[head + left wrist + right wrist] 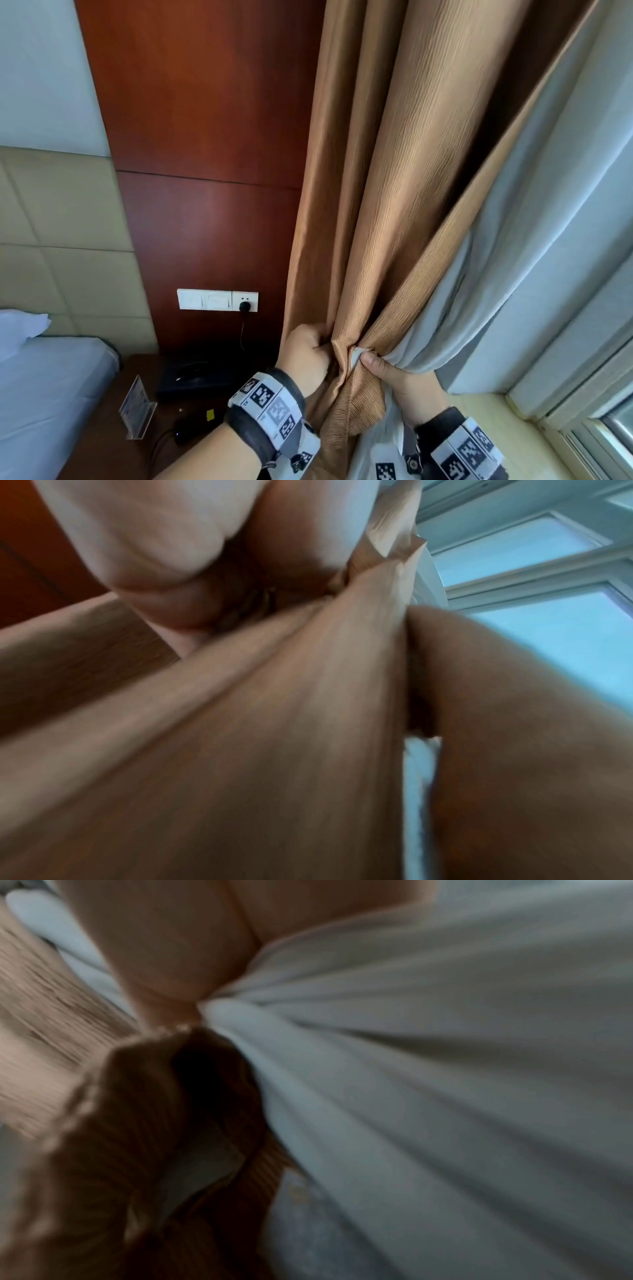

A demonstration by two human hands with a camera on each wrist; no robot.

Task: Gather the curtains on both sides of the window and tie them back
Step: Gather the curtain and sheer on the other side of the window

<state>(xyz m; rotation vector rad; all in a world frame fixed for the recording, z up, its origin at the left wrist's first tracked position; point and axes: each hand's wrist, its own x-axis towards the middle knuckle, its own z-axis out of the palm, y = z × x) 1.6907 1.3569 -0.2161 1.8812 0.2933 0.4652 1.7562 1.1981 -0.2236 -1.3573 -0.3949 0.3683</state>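
Curtain point(394, 171) clutched by left hand point(308, 356), right hand point(390, 373), side by side.

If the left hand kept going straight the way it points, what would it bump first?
The left hand grips the brown curtain, so that comes first; what's behind is hidden.

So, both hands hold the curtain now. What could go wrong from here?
1. The left hand grips the brown curtain, the right hand pinches the pale fabric against it, and no tie-back is in view; freeing a hand may let the folds spread.
2. The pale fabric sits only under the right thumb and could slip out.
3. The bundle hangs near the card stand; a swing might knock it.
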